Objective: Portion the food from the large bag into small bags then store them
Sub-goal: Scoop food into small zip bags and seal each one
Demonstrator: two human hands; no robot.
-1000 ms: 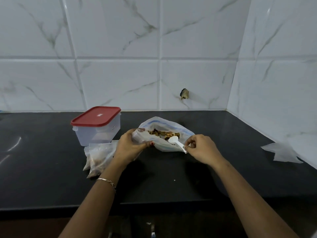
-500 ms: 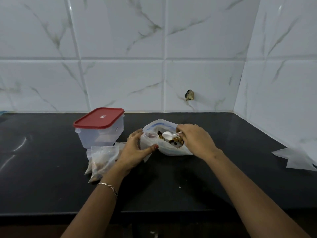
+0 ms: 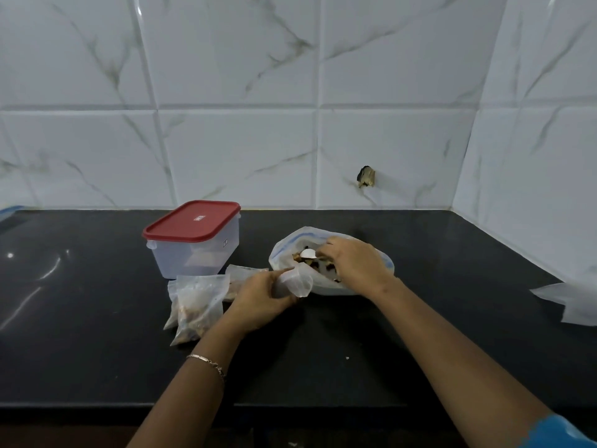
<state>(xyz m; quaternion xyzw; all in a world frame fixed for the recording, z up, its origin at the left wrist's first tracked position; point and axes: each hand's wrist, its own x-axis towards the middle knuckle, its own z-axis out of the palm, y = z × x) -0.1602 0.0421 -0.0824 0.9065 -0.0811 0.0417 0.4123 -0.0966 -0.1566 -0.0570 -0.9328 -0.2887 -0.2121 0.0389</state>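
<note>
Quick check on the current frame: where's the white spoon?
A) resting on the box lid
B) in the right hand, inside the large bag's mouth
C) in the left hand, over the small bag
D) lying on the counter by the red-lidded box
B: the right hand holds the white spoon down in the open large bag among the food, while the left hand grips an open small bag beside it.

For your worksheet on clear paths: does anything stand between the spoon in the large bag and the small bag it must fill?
Nothing visible does. The right hand holds the white spoon inside the large bag, and the left hand holds the small bag right at the large bag's near edge.
</note>
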